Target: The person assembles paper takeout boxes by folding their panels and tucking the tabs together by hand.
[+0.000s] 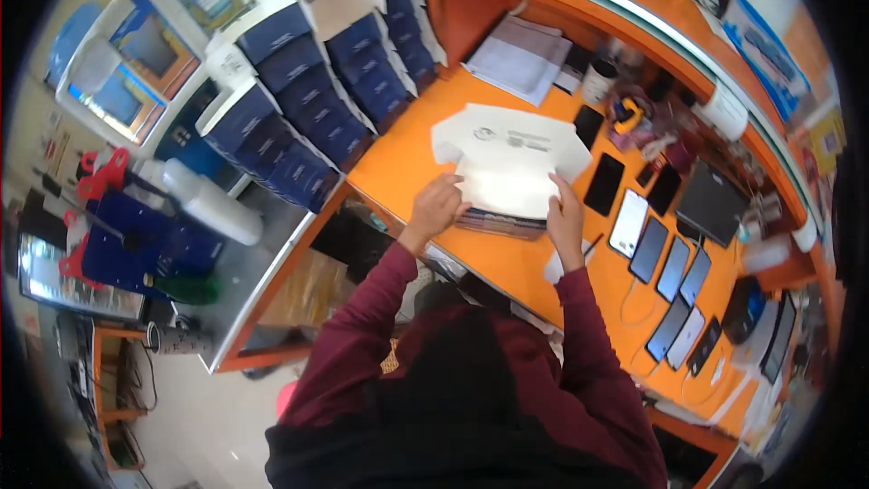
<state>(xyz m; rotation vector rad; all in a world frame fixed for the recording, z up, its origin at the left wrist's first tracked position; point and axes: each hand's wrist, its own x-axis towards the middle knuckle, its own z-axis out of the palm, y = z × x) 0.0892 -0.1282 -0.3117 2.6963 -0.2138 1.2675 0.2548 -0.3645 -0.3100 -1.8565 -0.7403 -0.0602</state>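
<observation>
On the orange desk [493, 267] in front of me lies a white cardboard piece [511, 145] with printed marks and spread flaps, its lower part resting over a stack of thin dark-edged items [498, 223]. My left hand [439, 206] pinches its left edge, fingers bent. On the opposite side, my right hand [566, 215] grips the right edge between thumb and fingers. The thin stack shows below the cardboard, between both hands.
Several phones [647, 249] with cables lie on the right. Stacked dark blue boxes [299, 81] stand at the upper left. Behind the cardboard are papers [518, 59], a cup [598, 81] and a tape roll [626, 115]. A black box [713, 204] sits farther right.
</observation>
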